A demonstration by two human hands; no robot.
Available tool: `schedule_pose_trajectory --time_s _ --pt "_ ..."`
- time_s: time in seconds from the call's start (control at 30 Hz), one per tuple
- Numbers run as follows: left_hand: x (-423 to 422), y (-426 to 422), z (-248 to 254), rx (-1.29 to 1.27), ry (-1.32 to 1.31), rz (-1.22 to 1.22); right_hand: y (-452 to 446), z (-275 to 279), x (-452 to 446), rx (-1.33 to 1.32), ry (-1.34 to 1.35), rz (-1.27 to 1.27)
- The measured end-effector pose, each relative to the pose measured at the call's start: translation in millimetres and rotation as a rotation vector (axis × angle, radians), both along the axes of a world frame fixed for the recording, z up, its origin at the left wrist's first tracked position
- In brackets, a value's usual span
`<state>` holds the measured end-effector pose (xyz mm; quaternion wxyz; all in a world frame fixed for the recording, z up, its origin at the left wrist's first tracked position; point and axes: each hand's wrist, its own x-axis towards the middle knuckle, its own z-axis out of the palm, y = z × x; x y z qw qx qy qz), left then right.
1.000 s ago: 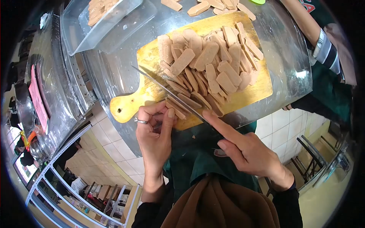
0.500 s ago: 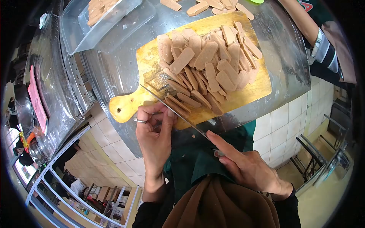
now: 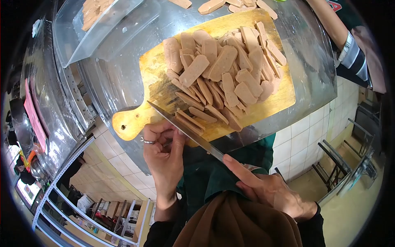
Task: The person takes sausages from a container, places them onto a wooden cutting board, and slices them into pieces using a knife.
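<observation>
My right hand (image 3: 273, 187) grips a knife (image 3: 193, 136), its index finger stretched along the back of the blade. The blade slants across the near edge of a wooden cutting board (image 3: 158, 78), its tip near the board's handle. My left hand (image 3: 164, 154), with a ring on one finger, is curled closed right beside the blade; what its fingertips pinch, if anything, is hidden. Just beyond the blade lie thin pinkish-brown sausage slices (image 3: 189, 123). A large heap of such slices (image 3: 224, 61) covers much of the board.
A clear plastic tub (image 3: 74, 45) with more brown pieces stands at the far left of the metal table (image 3: 111, 82). Uncut-looking sausage pieces (image 3: 212, 5) lie beyond the board. Another person's arm (image 3: 329, 22) reaches in at the upper right. A metal rack (image 3: 53, 206) stands lower left.
The knife has tilted, so more of the blade's flat side shows, and its tip sits slightly lower and further left. My left hand stays beside it. The whole view has shifted slightly.
</observation>
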<state>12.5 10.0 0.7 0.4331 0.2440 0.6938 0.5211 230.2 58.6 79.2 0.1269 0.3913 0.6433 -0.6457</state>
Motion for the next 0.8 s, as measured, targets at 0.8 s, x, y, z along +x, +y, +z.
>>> schedule_pose_trajectory --time_s 0.8 --pt "1 0 2 -0.072 0.047 -0.01 21 -30 -31 0.077 0.125 -0.006"
